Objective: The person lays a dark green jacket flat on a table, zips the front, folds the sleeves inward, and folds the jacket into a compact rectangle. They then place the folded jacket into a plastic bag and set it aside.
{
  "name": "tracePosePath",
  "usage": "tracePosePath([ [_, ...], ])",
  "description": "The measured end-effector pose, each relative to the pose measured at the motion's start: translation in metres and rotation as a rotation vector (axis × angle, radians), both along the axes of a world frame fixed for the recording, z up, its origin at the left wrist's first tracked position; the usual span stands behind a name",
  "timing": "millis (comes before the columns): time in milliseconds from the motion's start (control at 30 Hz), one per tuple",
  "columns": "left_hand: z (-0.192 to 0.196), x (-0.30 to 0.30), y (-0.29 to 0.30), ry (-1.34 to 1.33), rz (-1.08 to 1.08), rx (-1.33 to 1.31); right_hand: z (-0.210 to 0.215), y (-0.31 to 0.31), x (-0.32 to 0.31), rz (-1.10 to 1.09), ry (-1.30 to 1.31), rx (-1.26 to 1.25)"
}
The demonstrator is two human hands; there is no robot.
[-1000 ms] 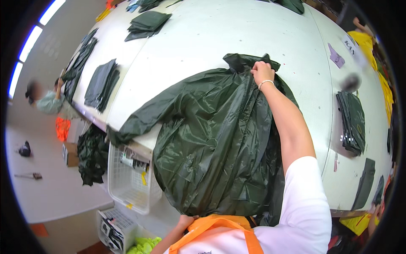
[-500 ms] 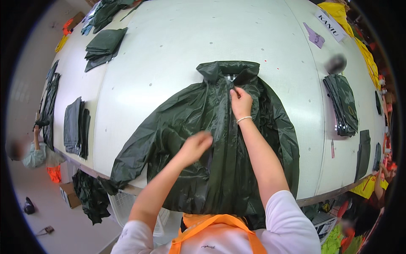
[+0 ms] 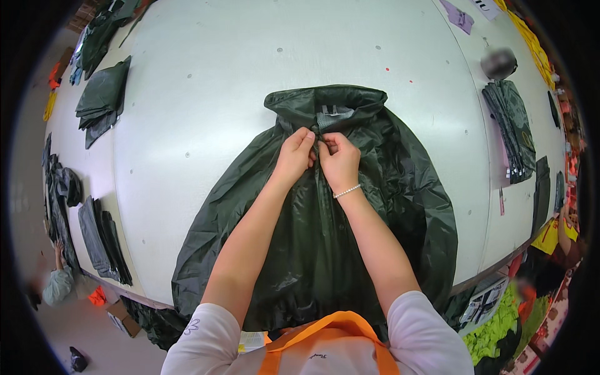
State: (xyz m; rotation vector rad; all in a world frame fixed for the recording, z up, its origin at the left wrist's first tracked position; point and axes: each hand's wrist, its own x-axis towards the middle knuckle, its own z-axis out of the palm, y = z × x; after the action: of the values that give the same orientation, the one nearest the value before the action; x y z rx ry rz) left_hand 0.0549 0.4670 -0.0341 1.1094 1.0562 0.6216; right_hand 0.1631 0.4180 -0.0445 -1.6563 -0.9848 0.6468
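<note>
A dark green rain jacket [image 3: 294, 250] lies front up on the white table before me, its collar [image 3: 290, 100] at the far end. Just below the collar opening, my left hand [image 3: 296, 155] pinches the jacket's front edge. Close beside it, my right hand [image 3: 339, 161], with a beaded bracelet at the wrist, pinches the other side of the front closure. The fingertips of both hands nearly meet there. What exactly lies between them, zip or snap, is too small to make out. A pale label patch shows inside the neck.
Folded dark green garments [image 3: 103, 94] lie in stacks on the left of the white table [image 3: 219, 56]. Another folded stack [image 3: 509, 128] is on the right, near a blurred round object [image 3: 499, 62] and a purple scrap [image 3: 457, 16]. People work at both far sides.
My left hand has moved up from mid-jacket to the collar opening and taken hold beside the right. The right hand stays at the neck. The view has shifted.
</note>
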Motion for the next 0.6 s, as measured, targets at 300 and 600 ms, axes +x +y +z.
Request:
tracePosePath([
  [300,-0.007,-0.012,-0.005,-0.218,0.047,-0.034,0.000,0.005,-0.007,0.106,0.110,0.049],
  [600,-0.004,-0.001,-0.007,-0.079,0.085,0.097,0.002,0.005,0.008,0.138,0.068,0.015],
])
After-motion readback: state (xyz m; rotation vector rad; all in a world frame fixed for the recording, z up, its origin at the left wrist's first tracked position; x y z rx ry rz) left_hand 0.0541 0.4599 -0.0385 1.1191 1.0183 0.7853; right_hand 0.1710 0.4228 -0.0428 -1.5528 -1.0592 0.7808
